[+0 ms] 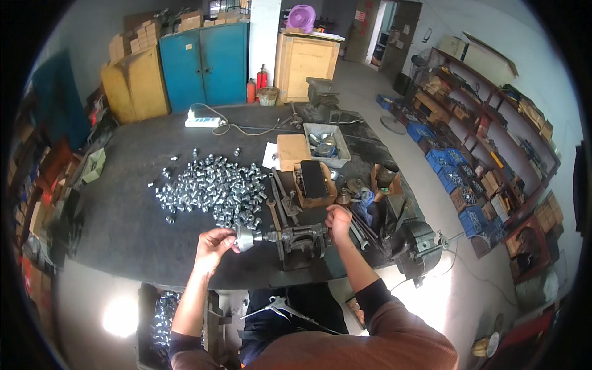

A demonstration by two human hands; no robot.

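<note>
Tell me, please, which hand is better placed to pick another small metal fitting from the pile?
Probably the left hand. It sits at the chuck end of the bench tool, just below the pile of fittings. The right hand is on the tool's far side, away from the pile.

Person w/ rust-brown top, dark cuffs pushed up both forearms, dark trousers, bare hands.

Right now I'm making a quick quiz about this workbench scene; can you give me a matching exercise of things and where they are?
Things:
1 left hand
2 right hand
3 pile of small metal fittings
4 white power strip

Places:
A far edge of the bench
B on top of the dark bench tool
C at the tool's silver cone end
D mid-bench, left of the wooden boxes

Pairs: 1-C, 2-B, 3-D, 4-A
</note>
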